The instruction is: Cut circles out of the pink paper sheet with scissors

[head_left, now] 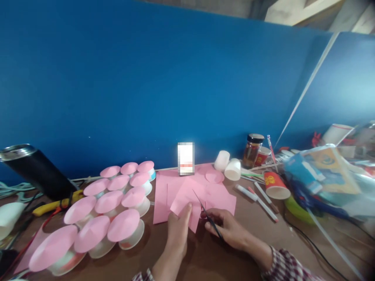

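Note:
My left hand grips a pink paper piece, thumb on top and the other fingers hidden beneath it. In my right hand is a pair of dark scissors; their blades point up and left at the paper's right side. Whether the blades are apart is hard to make out. Larger pink sheets lie under and behind both hands. A pink paper disc rests on those sheets at the back right.
Several paper cups topped with pink paper cones stand in rows at left. A black flask leans behind them. White cups, a lidded jar, markers, a red cup and plastic bags occupy the right side.

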`<state>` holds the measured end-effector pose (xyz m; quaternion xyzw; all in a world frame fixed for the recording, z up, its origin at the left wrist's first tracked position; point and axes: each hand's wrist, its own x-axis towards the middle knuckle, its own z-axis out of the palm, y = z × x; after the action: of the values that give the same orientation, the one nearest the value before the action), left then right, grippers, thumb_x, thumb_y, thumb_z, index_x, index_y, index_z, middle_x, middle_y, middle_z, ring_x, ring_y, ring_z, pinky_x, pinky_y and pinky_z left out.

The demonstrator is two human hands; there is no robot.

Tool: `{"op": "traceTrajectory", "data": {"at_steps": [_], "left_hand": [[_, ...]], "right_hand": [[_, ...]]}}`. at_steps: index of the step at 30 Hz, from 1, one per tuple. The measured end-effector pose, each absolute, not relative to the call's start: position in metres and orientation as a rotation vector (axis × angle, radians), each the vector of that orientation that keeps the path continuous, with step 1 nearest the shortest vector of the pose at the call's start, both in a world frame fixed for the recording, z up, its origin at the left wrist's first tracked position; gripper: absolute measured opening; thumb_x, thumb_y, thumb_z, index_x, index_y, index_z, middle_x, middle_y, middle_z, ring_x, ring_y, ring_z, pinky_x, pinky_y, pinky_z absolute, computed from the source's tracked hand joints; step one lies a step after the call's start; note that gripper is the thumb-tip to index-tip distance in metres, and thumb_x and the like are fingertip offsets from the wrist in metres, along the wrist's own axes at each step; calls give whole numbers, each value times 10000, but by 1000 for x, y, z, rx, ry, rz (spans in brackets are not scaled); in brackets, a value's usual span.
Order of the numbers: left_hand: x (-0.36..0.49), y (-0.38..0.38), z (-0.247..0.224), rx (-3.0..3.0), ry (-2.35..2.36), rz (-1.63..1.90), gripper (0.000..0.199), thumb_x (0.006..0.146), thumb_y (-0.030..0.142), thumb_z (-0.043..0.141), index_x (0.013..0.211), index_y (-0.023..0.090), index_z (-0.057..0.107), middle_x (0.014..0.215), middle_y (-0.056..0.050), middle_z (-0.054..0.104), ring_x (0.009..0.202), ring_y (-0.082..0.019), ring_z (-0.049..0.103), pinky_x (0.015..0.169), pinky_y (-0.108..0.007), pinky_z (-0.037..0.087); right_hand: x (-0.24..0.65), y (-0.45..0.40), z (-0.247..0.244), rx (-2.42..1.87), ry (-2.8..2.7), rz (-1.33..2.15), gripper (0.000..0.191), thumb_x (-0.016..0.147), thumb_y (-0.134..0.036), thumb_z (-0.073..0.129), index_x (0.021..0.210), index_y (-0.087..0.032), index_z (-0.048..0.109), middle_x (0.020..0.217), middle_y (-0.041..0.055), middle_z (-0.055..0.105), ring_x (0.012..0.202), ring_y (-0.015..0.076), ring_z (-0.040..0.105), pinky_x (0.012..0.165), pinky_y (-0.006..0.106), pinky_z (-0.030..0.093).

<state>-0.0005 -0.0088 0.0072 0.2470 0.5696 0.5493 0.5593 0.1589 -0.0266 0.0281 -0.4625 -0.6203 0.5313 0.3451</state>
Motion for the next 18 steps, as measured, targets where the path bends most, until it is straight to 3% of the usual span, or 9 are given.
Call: {"op": "traceTrajectory", "data": {"at_steps": [10, 14, 18], "left_hand": [[2, -10, 9, 566, 1353, 1344, 399, 611, 409, 761, 814, 106, 600, 645, -74, 644, 648, -223, 654, 540, -313, 531], [2, -9, 10, 519, 1319, 1348, 422, 625, 411, 753, 862, 107, 583, 657, -68, 639, 651, -217, 650, 550, -310, 526], [0, -7, 13, 443, 1260, 1344, 428, 643, 416, 747, 884, 120, 553, 703, -73, 642, 663, -199, 647, 585, -315, 529]], "right_hand": [[159, -27, 24, -1162, -1620, 1387, 381, 819, -396, 628, 1085, -123, 645, 866, 69, 671, 706, 149, 585, 598, 228, 452], [160, -28, 26, -1181, -1611, 1418, 443, 833, -441, 601, 1118, -103, 625, 726, 33, 619, 593, 114, 519, 515, 208, 416], [162, -27, 27, -1201, -1658, 1409, 426, 838, -442, 597, 1111, -117, 629, 717, 25, 602, 601, 116, 509, 519, 208, 412]]}}
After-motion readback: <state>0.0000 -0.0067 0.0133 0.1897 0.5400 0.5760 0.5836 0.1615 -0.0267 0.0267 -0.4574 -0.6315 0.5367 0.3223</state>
